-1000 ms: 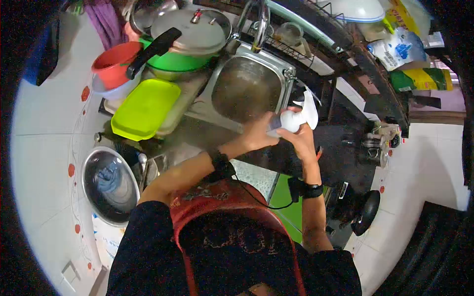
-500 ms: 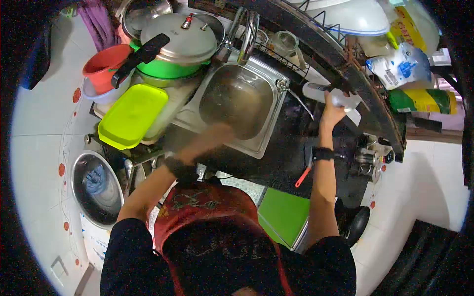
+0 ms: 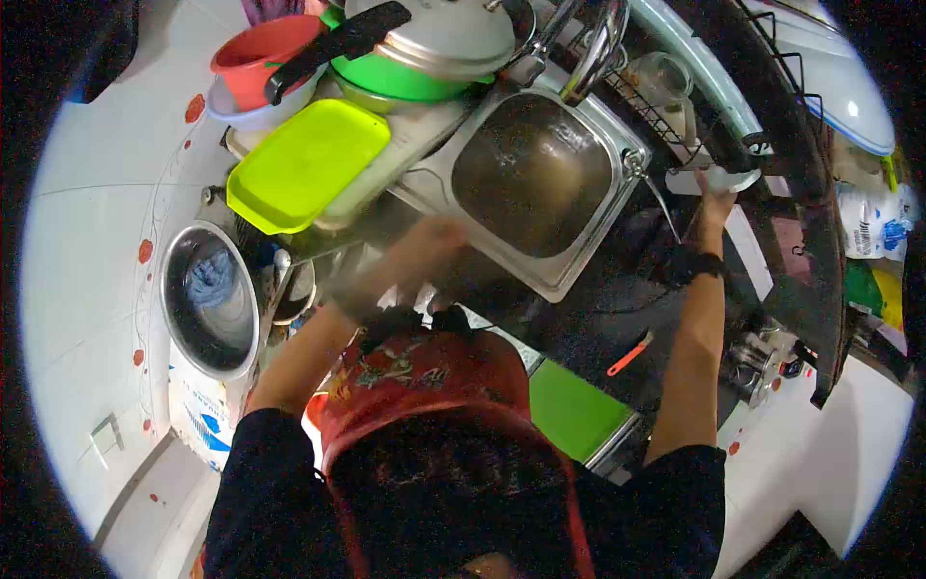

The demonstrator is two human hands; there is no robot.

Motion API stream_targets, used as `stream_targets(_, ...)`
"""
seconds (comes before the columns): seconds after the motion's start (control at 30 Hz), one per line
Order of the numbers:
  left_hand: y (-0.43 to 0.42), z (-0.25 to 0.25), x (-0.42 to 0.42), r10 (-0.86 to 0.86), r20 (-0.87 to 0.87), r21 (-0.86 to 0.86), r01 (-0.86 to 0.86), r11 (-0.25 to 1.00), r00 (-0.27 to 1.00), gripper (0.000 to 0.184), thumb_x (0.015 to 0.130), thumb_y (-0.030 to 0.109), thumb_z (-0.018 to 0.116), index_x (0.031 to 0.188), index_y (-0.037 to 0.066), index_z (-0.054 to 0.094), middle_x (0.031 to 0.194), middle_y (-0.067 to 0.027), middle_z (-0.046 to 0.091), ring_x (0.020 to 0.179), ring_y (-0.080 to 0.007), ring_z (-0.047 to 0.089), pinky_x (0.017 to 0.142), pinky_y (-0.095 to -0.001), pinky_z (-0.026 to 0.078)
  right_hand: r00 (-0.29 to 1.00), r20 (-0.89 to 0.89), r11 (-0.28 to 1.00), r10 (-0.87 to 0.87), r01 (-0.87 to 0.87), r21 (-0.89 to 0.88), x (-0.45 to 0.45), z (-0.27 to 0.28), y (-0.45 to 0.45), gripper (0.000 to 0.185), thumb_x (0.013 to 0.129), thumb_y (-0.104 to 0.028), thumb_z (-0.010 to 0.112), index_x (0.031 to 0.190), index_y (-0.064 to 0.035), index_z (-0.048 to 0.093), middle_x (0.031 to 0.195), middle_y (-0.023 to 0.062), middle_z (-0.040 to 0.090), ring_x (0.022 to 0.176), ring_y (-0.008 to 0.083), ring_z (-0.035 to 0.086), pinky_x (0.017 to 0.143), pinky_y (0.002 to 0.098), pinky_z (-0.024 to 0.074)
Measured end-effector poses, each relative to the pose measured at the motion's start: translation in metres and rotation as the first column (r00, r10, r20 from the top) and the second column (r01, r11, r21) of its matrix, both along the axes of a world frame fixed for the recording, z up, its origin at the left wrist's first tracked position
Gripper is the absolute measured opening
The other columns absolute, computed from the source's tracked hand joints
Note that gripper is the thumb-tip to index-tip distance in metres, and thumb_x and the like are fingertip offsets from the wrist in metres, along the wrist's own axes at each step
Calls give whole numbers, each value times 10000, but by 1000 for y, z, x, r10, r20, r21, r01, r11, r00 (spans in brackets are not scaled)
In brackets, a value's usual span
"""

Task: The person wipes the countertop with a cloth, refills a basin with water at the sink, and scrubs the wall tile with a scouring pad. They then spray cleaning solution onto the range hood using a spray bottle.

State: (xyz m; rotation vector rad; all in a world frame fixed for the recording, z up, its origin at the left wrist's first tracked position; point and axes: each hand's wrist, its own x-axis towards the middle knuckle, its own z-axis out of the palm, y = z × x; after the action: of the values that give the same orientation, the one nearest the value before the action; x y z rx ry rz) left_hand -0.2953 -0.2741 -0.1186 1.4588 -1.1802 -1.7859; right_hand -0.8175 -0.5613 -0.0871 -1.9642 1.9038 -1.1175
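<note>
My left hand (image 3: 436, 239) is smeared by motion near the front left corner of the sink (image 3: 588, 256); its fingers cannot be made out. My right hand (image 3: 716, 203) reaches forward beneath the dark shelf and grips a smooth white item (image 3: 730, 181) with a curved rim. The shelf and the hand hide part of that item, so its exact kind is unclear. Cloudy water seems to stand in the sink basin, under the chrome faucet (image 3: 600, 53). On the dark counter, nearer me than my right hand, lies a red-handled knife or peeler (image 3: 630, 355).
Left of the sink are a lime-green tray (image 3: 309, 164), a red basin (image 3: 265, 58) and a pressure cooker (image 3: 444, 34). A metal basin (image 3: 227, 343) with a blue cloth sits further left. The dark shelf (image 3: 815, 193) overhangs the right side. A green panel (image 3: 579, 410) is near my waist.
The view has shifted, so the sink sits further right. My right hand has gone further under the shelf with the white item. My left hand stays blurred beside the sink.
</note>
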Motion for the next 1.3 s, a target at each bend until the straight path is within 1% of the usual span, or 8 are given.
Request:
stream_targets(0.1, -10, 4, -4, -19, -51, 21, 20, 1000, 999, 338, 852, 331, 612, 1051, 58, 597, 915, -8, 606, 760, -100, 554, 690, -235, 482, 936, 298, 942, -189, 87, 325, 48, 70, 70, 375, 720, -103, 720, 1009, 50, 535, 936, 106, 591, 814, 177, 571, 737, 296, 467)
stream_targets(0.17, -16, 14, -7, 23, -93, 40, -19, 999, 995, 335, 855, 333, 606, 1056, 65, 597, 918, -8, 604, 755, -95, 551, 686, -233, 480, 971, 217, 977, -97, 135, -167, 60, 32, 105, 254, 773, -83, 676, 968, 29, 558, 917, 86, 599, 785, 147, 572, 721, 261, 468)
stream_targets(0.33, -25, 11, -16, 49, -97, 107, -39, 993, 994, 313, 864, 326, 594, 1069, 91, 601, 929, -13, 603, 768, -93, 548, 684, -238, 480, 642, 177, 478, 746, -701, 529, 238, -13, 136, 334, 795, -104, 612, 1127, -80, 584, 1010, 144, 642, 954, 273, 614, 839, 359, 472)
stream_targets(0.63, 8, 2, 2, 84, -138, 49, -78, 996, 987, 336, 862, 301, 606, 1071, 38, 592, 913, -24, 627, 807, -115, 577, 744, -258, 487, 200, -147, 228, 969, -483, 845, 325, -121, 130, 390, 795, -221, 532, 1152, -65, 538, 1079, 202, 587, 890, 338, 594, 762, 419, 482)
stream_targets(0.8, 17, 3, 14, 196, -156, 127, -177, 976, 968, 346, 861, 279, 594, 1064, 0, 583, 869, -40, 607, 744, -119, 558, 674, -260, 461, 708, -113, 603, 698, -495, 626, 259, -188, 107, 351, 777, -178, 558, 1102, -47, 545, 952, 178, 580, 862, 291, 582, 696, 405, 484)
stream_targets(1.03, -4, 19, -2, -32, -121, 82, 42, 996, 992, 346, 865, 306, 604, 1097, 51, 568, 938, -39, 628, 804, -123, 587, 713, -250, 490, 902, 345, 303, 259, -415, 858, 255, -177, 111, 432, 849, -222, 510, 1254, -82, 456, 1320, 189, 399, 1147, 322, 444, 1003, 435, 334)
stream_targets(1.13, -12, 15, -8, 59, -267, 202, -4, 979, 962, 342, 880, 279, 583, 1122, 40, 554, 959, -54, 629, 834, -145, 601, 730, -266, 502, 840, -140, 725, 525, -354, 591, 237, -164, 120, 298, 803, -72, 573, 1096, -33, 541, 944, 94, 595, 782, 175, 577, 588, 325, 486)
stream_targets(1.3, -32, 33, -37, 186, -502, 322, -17, 947, 844, 464, 888, 277, 561, 1268, 62, 406, 1134, -119, 552, 997, -247, 567, 849, -417, 507, 745, 650, 572, -150, -471, 671, 255, -5, 157, 360, 784, -90, 670, 1112, -13, 545, 990, 91, 614, 856, 165, 609, 683, 290, 523)
